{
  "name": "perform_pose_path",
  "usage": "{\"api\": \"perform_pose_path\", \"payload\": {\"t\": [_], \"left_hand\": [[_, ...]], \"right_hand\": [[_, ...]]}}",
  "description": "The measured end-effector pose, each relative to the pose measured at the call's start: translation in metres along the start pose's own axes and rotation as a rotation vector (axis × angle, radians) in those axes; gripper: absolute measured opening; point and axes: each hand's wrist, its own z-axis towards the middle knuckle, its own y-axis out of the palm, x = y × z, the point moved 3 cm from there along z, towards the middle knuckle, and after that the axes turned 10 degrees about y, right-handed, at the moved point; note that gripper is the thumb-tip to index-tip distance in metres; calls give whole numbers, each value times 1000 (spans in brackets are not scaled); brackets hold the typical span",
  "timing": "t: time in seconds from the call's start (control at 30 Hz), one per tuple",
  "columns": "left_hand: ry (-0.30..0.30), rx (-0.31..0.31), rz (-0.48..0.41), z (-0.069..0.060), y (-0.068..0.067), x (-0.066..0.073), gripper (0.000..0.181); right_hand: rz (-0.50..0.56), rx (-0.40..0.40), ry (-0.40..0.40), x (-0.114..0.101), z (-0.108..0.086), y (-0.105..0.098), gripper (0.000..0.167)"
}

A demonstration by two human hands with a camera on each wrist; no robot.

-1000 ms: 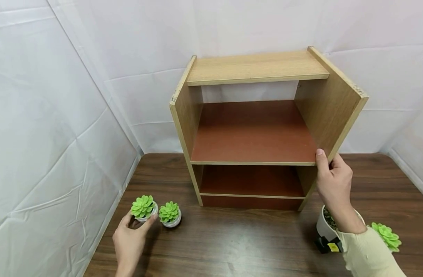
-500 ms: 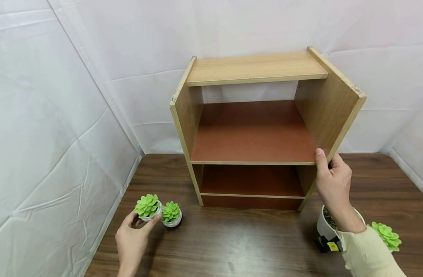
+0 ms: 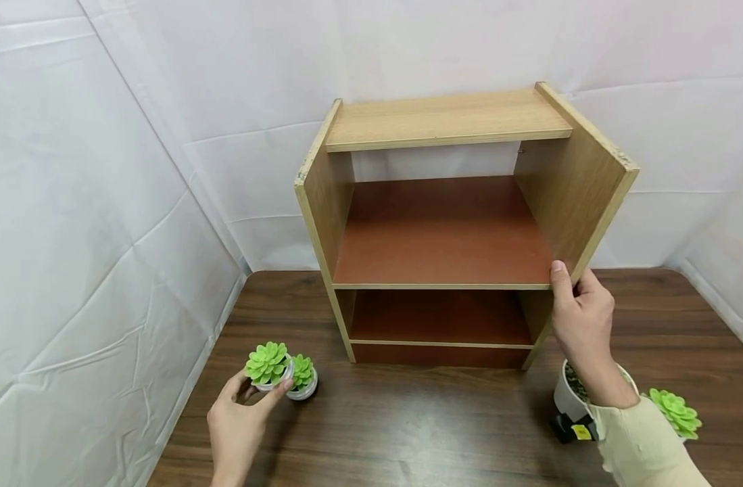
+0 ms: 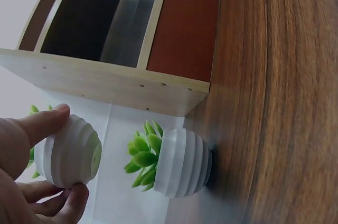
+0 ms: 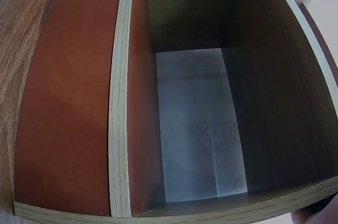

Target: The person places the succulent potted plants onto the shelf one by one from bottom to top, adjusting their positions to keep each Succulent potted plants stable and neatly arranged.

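Note:
My left hand point(image 3: 240, 423) pinches a small white ribbed pot point(image 4: 68, 152) with a green succulent point(image 3: 266, 364) in it, thumb on one side and fingers on the other. The left wrist view shows this pot held off the table. Just to its right, a second potted succulent point(image 3: 302, 373) stands on the table, partly behind the held one in the head view. My right hand point(image 3: 584, 321) grips the front edge of the right side panel of the wooden shelf unit point(image 3: 444, 284), thumb by the middle shelf.
Under my right forearm stands a larger white pot point(image 3: 568, 399) with a black item bearing a yellow label point(image 3: 581, 431) in front. Another green succulent point(image 3: 674, 412) is right of the sleeve. White cloth point(image 3: 134, 203) hangs behind and left of the brown table point(image 3: 408, 419).
My left hand has carried its pot rightward, so it now overlaps the standing one. The shelf's right side has shifted slightly left with my right hand still on it.

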Motion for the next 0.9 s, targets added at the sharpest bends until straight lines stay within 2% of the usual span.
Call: {"api": "perform_pose_path", "payload": {"t": [0.43,0.77,0.9], "left_hand": [[74,-34,-38,-5,9,7,64],[61,-78,-58,-9,15,13,65],[84,-87,-73,-11,19,14,64]], "right_hand": [[4,-3,1,0,0,1,35],[15,0,-5,1,0,1,34],[12,2,-8,1,0,1,35]]}}
